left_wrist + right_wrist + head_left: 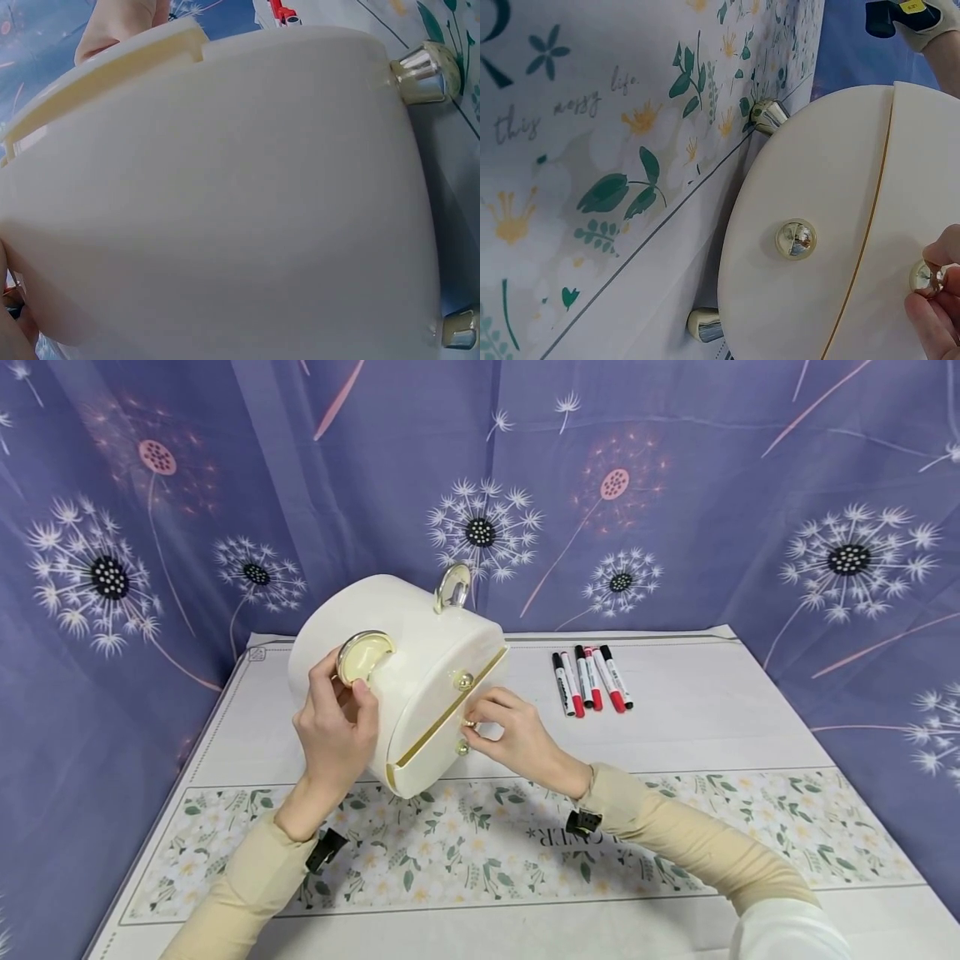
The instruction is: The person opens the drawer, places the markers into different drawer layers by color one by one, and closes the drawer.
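Observation:
A glossy white storage box with a rounded body, gold-rimmed ears, gold knobs and gold feet stands at centre left, its front angled toward the right. My left hand grips the nearer ear between thumb and fingers. With thumb and fingers of my right hand I pinch a gold knob on the middle front panel. That panel stands slightly out from the one below, showing a cream inner edge in the left wrist view. Another knob sits on the lower panel. The far ear is untouched.
Several black and red markers lie in a group right of the box. A floral strip crosses the white tablecloth in front. Blue dandelion-print curtains hang behind and at both sides.

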`<action>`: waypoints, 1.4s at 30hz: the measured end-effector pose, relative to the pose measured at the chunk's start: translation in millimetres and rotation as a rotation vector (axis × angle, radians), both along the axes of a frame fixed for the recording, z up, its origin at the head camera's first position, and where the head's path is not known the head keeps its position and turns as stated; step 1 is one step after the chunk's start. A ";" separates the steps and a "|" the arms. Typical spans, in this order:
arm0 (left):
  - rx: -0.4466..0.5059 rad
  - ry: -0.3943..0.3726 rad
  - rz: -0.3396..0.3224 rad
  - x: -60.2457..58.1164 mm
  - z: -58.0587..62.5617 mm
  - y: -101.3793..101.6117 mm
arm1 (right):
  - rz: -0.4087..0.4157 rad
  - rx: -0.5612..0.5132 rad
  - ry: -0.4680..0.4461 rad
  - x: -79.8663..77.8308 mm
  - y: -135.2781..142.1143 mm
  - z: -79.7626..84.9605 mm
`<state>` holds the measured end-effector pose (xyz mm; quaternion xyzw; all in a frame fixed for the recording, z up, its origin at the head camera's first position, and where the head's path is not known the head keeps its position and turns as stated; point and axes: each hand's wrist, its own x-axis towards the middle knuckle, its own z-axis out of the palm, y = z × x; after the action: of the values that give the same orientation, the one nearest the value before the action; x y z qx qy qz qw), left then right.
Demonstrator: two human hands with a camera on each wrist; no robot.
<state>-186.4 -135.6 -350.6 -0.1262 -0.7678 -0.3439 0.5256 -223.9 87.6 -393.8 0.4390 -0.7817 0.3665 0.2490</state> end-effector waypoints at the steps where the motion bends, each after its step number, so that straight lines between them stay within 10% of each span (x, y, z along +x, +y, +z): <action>1: 0.000 0.000 0.000 0.0 -0.1 0.0 | 0.001 0.001 -0.001 0.1 0.1 -0.2; 42: 0.019 -0.004 0.012 0.3 0.9 2.0 | 0.014 0.007 0.005 6.2 8.5 1.0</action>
<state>-186.1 -133.6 -349.7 -0.1159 -0.7663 -0.3482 0.5274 -217.7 96.0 -392.8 0.4460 -0.7795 0.3643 0.2467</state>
